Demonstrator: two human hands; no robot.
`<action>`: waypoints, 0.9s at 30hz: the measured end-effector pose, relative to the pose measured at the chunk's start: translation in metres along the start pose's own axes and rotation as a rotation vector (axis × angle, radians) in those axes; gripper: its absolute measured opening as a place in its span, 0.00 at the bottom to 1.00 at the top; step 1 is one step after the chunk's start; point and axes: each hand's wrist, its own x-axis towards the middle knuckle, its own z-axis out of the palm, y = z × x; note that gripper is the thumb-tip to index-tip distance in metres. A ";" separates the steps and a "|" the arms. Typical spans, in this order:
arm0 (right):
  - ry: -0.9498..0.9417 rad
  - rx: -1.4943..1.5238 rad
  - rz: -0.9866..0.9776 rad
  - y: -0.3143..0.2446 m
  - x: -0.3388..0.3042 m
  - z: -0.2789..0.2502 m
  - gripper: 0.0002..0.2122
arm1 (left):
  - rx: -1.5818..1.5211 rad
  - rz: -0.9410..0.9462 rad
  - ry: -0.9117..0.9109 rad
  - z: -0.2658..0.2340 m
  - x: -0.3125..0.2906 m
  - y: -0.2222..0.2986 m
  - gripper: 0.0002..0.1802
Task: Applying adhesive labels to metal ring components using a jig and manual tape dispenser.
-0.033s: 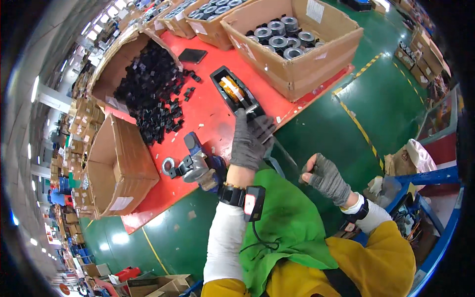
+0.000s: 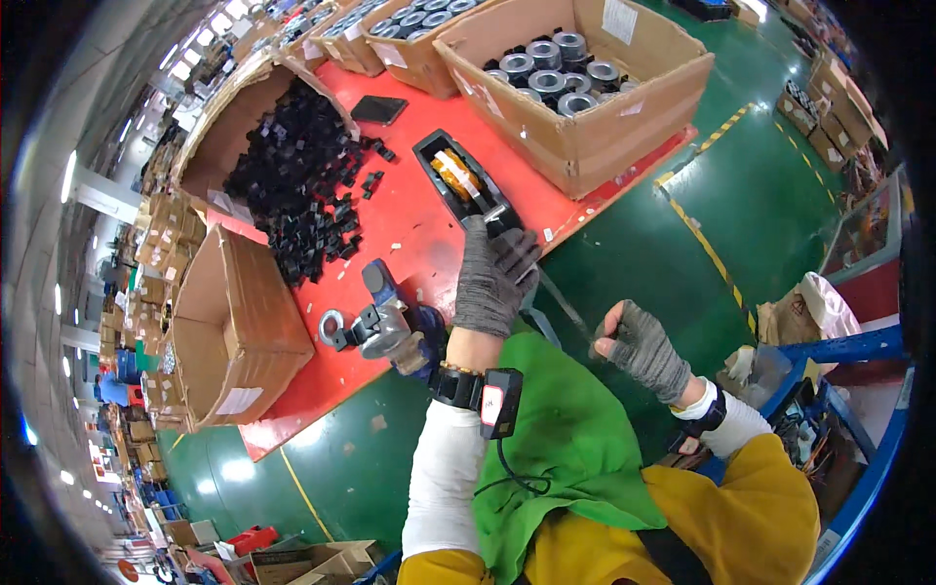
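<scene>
My left hand [image 2: 490, 281], in a grey fingerless glove, is closed over the near end of a black tape dispenser [image 2: 444, 161]. Inside the dispenser sits an amber tape roll [image 2: 456, 176]. From beside my left fingers a translucent strip of tape [image 2: 564, 297] runs down to my right hand [image 2: 641, 353]. That hand, gloved the same way, pinches the strip's end with thumb and fingers, off the table's edge. Left of my left wrist, a blue clamp-like metal tool [image 2: 395, 327] stands on the red table [image 2: 400, 234], with a metal ring [image 2: 331, 327] by its jaw.
A tipped carton [image 2: 210, 161] spills small black parts [image 2: 312, 224] onto the table. Another carton [image 2: 575, 146] holds metal rings at the far right. An open carton [image 2: 234, 336] stands on the left. A flat black object [image 2: 379, 109] lies at the back. A blue frame [image 2: 858, 348] is on my right.
</scene>
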 end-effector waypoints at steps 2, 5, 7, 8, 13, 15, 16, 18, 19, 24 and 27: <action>0.008 -0.011 -0.015 0.006 0.000 -0.001 0.10 | -0.050 -0.006 0.064 -0.001 -0.001 -0.003 0.20; 0.055 0.017 -0.046 0.011 0.002 0.002 0.09 | -0.011 0.201 -0.045 -0.007 0.016 -0.015 0.14; 0.095 0.059 -0.060 0.013 0.002 0.004 0.08 | -0.098 0.136 -0.042 -0.004 0.023 -0.015 0.09; 0.124 0.030 -0.070 0.012 0.002 0.004 0.09 | -0.113 0.119 -0.033 -0.002 0.024 -0.017 0.08; 0.109 -0.083 -0.102 0.012 0.001 0.023 0.09 | 0.032 0.128 -0.021 -0.036 0.059 -0.041 0.12; 0.143 -0.222 -0.155 0.025 0.002 0.017 0.10 | -0.071 0.035 -0.008 -0.014 0.047 -0.049 0.08; 0.135 -0.146 -0.150 0.028 -0.004 0.018 0.10 | -0.052 0.108 -0.081 -0.007 0.035 -0.052 0.08; 0.089 -0.123 -0.146 0.009 -0.018 0.024 0.09 | 0.082 0.242 -0.228 0.001 0.012 -0.045 0.11; 0.078 -0.103 -0.139 -0.005 -0.025 0.024 0.09 | 0.090 0.244 -0.225 0.013 -0.017 -0.034 0.11; -0.122 0.069 -0.085 -0.046 -0.048 0.065 0.08 | 0.591 0.982 -0.240 -0.003 -0.137 0.024 0.11; -0.228 -0.103 -0.246 -0.053 -0.046 0.094 0.07 | 0.528 0.955 -0.241 -0.033 -0.171 0.071 0.16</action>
